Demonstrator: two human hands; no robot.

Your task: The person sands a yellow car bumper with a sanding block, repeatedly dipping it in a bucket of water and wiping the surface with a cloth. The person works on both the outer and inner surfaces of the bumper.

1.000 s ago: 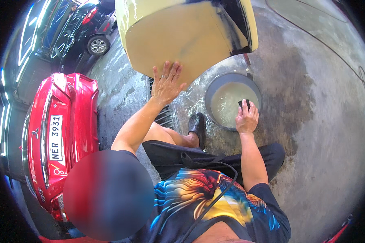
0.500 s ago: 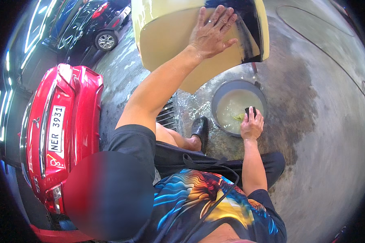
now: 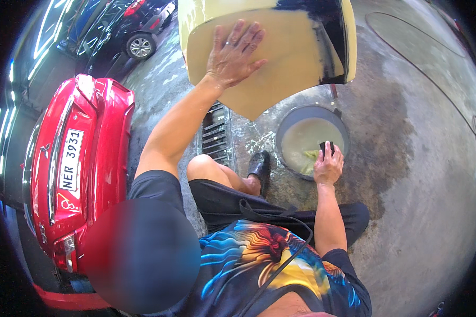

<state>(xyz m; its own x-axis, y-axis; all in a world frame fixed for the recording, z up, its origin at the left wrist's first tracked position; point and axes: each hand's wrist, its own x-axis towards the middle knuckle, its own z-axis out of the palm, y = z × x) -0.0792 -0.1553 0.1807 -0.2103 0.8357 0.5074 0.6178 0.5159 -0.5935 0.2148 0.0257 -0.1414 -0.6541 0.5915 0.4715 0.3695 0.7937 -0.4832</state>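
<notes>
My left hand lies flat, fingers spread, on the left part of a wet cream-yellow car body panel. Dark patches show along the panel's right side. Over the right side of a grey bucket, my right hand grips a small black block, mostly covered by the fingers. Cloudy water fills much of the bucket. Beside the block, a yellow-green cloth sits partly in that water.
To the left stands a red car's rear end; a dark car is farther back. A floor drain grate lies below the panel, left of my shoe. A thin hose curves over the wet concrete floor at right.
My left hand has slid left across the panel, its fingers still spread. The right hand keeps hold of the black block at nearly the same spot. More of the cloth shows.
</notes>
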